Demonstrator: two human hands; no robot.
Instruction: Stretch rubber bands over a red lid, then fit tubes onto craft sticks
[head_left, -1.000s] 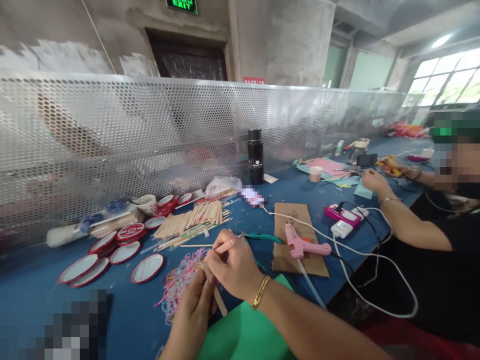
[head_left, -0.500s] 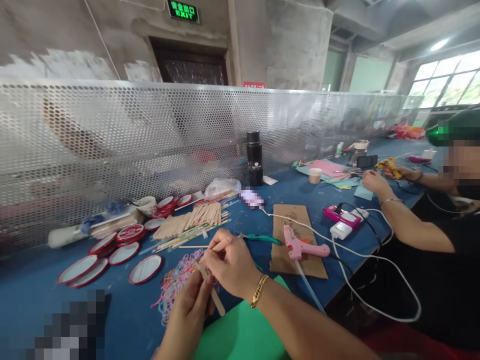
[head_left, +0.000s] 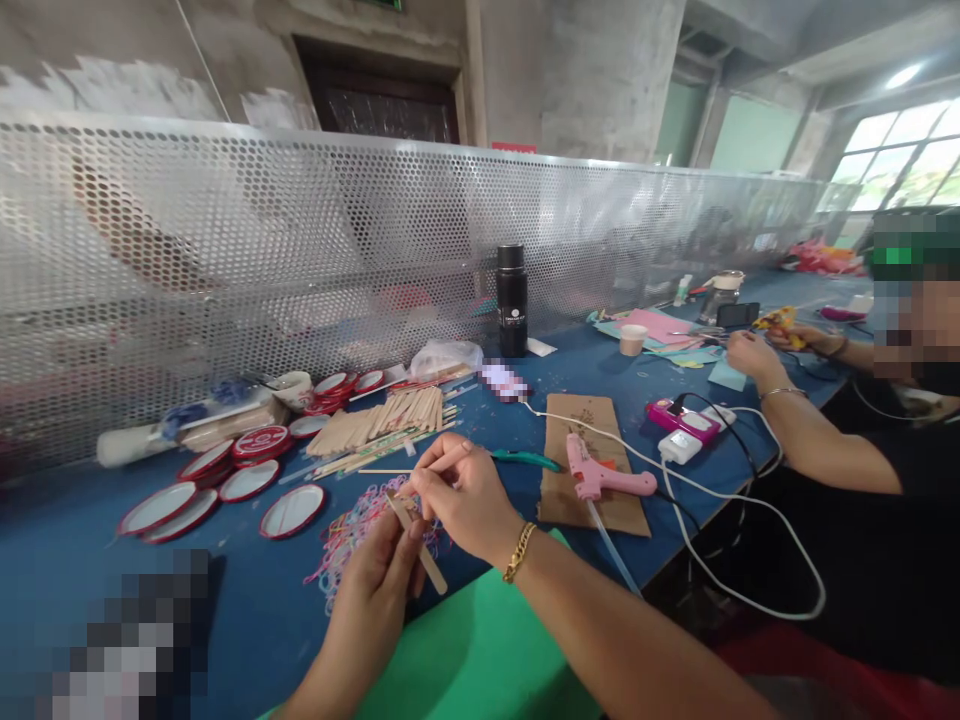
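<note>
Between the thumb and fingers of my left hand (head_left: 379, 570) is a flat wooden craft stick (head_left: 431, 568), tilted down to the right. My right hand (head_left: 469, 500) meets it at the stick's upper end, fingers pinched together. What those fingers pinch is too small and covered to make out. Beneath both hands lies a tangle of colourful small rubber bands (head_left: 341, 545). A green sheet (head_left: 487, 650) spreads under my forearms. Behind the hands a pile of wooden sticks (head_left: 375, 425) rests on the table.
Red-rimmed lids (head_left: 292, 511) lie to the left. A pink glue gun (head_left: 604, 475) sits on cardboard (head_left: 574, 410), near teal-handled pliers (head_left: 529, 459). A white cable (head_left: 750, 580) loops past a power strip (head_left: 686, 422). A black bottle (head_left: 512, 305) stands behind; a co-worker's hand (head_left: 754, 360) is at right.
The view has tipped slightly downward, so the table things sit higher in it. Both hands keep their hold at the craft stick, with only slight movement.
</note>
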